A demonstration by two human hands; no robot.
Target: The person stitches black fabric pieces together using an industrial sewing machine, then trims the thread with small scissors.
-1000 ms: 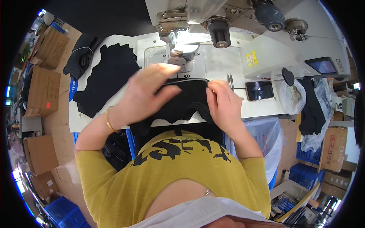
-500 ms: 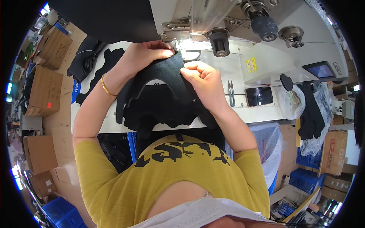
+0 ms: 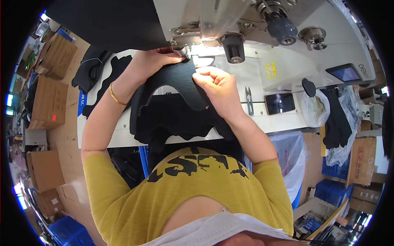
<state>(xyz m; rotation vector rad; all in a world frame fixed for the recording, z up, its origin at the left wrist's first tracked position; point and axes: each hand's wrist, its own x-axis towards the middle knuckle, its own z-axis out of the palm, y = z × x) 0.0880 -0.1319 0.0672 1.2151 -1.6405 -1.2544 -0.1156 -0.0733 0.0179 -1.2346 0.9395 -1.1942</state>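
A curved piece of black fabric [image 3: 176,76] lies under the lit needle area of a sewing machine [image 3: 283,65]. My left hand [image 3: 154,61] pinches its far left edge close beside the presser foot [image 3: 186,52]. With thumb and fingers closed, my right hand [image 3: 216,84] grips the fabric's right edge, a little nearer to me. The part right under the needle is partly hidden by the machine head. More black fabric pieces [image 3: 176,117] lie below the held one and hang over the table's near edge.
Right of my right hand, thread snips [image 3: 249,100] and a dark phone [image 3: 280,103] lie on the white table [image 3: 256,119]. A plastic bag [image 3: 315,110] stands farther right. Folded black fabric [image 3: 92,67] sits at the far left. Cardboard boxes [image 3: 47,100] line the floor to the left.
The held fabric has shifted and turned slightly, its left strip drawing in toward the rest. Both hands keep their grip and have barely moved. The whole view has tilted a little.
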